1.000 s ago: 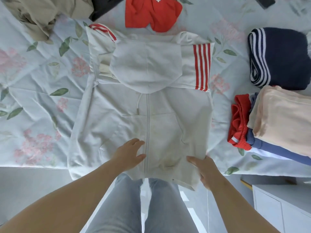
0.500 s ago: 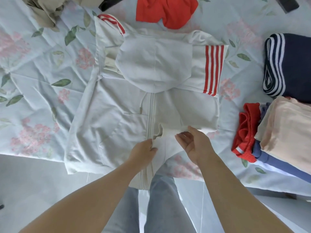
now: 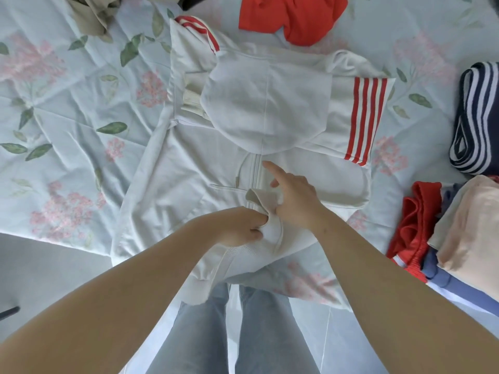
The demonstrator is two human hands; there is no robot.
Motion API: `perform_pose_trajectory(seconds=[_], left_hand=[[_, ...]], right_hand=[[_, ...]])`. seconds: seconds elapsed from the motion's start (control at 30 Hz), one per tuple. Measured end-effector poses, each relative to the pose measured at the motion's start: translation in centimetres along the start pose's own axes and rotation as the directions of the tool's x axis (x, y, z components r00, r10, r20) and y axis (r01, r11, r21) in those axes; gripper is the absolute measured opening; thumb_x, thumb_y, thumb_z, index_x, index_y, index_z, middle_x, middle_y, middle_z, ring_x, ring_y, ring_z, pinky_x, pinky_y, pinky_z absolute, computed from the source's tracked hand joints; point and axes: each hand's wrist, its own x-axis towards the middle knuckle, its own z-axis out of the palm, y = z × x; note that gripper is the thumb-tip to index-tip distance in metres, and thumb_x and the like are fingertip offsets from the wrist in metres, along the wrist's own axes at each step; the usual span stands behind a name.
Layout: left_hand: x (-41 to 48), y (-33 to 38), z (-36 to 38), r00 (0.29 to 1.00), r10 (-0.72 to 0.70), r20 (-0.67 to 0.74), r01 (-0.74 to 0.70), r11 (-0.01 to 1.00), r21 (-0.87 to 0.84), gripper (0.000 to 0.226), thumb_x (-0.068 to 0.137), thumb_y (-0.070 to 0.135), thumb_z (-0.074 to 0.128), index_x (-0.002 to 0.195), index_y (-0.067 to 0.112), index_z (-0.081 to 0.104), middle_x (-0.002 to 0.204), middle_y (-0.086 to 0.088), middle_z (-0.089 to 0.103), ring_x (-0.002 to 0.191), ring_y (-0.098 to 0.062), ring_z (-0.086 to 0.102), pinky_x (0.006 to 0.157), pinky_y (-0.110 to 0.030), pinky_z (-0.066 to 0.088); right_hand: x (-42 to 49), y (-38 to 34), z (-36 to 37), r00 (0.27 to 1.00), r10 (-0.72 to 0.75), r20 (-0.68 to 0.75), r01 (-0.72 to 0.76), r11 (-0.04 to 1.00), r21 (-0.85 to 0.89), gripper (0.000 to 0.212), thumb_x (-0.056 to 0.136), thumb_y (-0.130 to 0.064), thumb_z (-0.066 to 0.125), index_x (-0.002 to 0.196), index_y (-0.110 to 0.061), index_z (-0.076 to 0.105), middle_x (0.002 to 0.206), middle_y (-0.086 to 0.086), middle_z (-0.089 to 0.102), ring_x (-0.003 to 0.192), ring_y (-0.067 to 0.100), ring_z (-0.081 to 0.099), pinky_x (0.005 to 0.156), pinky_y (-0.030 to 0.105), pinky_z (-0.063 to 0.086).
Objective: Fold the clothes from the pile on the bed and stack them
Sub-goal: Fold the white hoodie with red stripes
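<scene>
White hoodie point(image 3: 189, 184) lies front-up on the bed point(image 3: 67, 109), hood and striped sleeves folded in, seemingly ready for a bottom-up fold. The left hand point(image 3: 237, 225) grips the bunched hem point(image 3: 271, 234), fingers point(image 3: 253, 220) curled round it; the right hand point(image 3: 295, 203) pinches the same fold, forefinger straight. Open bedding lies left; the folded stack point(image 3: 464, 238) sits near on the right, the unfolded pile point(image 3: 291, 17) beyond the hood.

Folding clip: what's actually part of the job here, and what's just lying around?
In the job: white hoodie, its hem held by left hand and right hand; unfolded red garment and beige garment; folded stack; folded navy striped garment.
Lying about: floral bedspread; dark object on the floor.
</scene>
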Motion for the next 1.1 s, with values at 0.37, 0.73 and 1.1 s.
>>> perform_pose_trajectory(seconds=[0.37, 0.73, 1.1], left_hand=[[-0.9, -0.7, -2.1, 0.998, 0.068, -0.015, -0.068, 0.998, -0.008, 0.034, 0.095, 0.024, 0.051, 0.066, 0.017, 0.036, 0.070, 0.006, 0.038, 0.059, -0.008, 0.035, 0.054, -0.010, 0.033], [0.3, -1.7, 2.5, 0.867, -0.324, -0.378, 0.224, 0.932, -0.286, 0.044, 0.073, 0.036, 0.067, 0.111, 0.029, 0.047, 0.091, 0.010, 0.051, 0.090, -0.018, 0.054, 0.068, -0.029, 0.040], [-0.9, -4.2, -5.7, 0.831, -0.246, -0.499, 0.227, 0.969, -0.100, 0.015, 0.094, 0.030, 0.052, 0.107, 0.027, 0.057, 0.079, 0.010, 0.050, 0.087, -0.020, 0.054, 0.068, -0.029, 0.034]], right_hand=[[2.4, -1.1, -2.2, 0.933, 0.013, 0.361, -0.054, 0.993, 0.106, 0.048, 0.082, 0.003, 0.050, 0.114, -0.032, 0.054, 0.102, -0.004, 0.058, 0.101, 0.020, 0.056, 0.085, 0.026, 0.045], [1.6, 1.8, -5.4, 0.912, 0.402, -0.083, -0.254, 0.711, 0.656, 0.022, 0.076, -0.004, 0.051, 0.061, -0.012, 0.037, 0.063, -0.002, 0.030, 0.059, 0.014, 0.028, 0.055, 0.027, 0.024], [0.7, 4.0, -6.7, 0.712, 0.566, -0.416, 0.047, 0.552, 0.832, 0.020, 0.069, -0.010, 0.051, 0.059, -0.018, 0.036, 0.059, -0.006, 0.030, 0.057, 0.014, 0.027, 0.056, 0.029, 0.024]])
